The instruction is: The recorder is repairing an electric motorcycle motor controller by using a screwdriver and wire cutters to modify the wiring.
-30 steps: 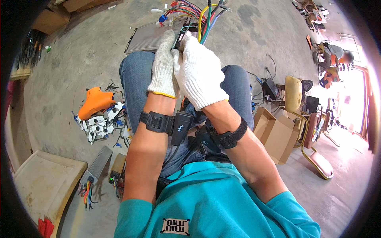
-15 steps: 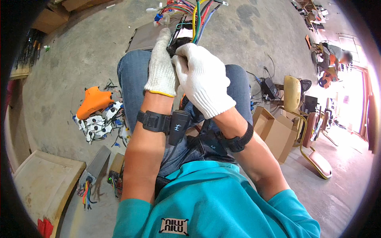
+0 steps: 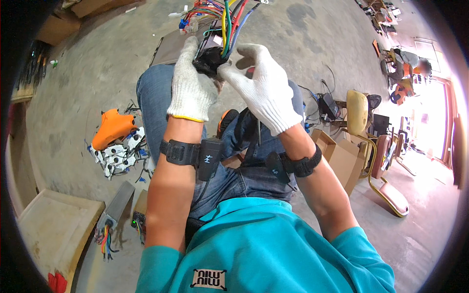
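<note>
My left hand, in a white knit glove with a yellow cuff edge, is closed on a black-wrapped wire bundle above my left knee. Yellow, green, red and blue wires rise out of the black wrap and fan away from me. My right hand, gloved too, is just right of the wrap, its fingers curled and one fingertip close against it. A small dark and red patch shows between those fingers; what it belongs to is mostly hidden. Beyond my left hand is a flat grey metal case.
Thin coloured wires with connectors spread beyond the case. On the floor at left are an orange shell and white parts; nearer is a grey unit with wires. Right are a cardboard box, a chair and a distant person.
My right hand has moved rightward off the wrap and its fingers have loosened, uncovering the black wrap. My left hand and the wires have shifted slightly left.
</note>
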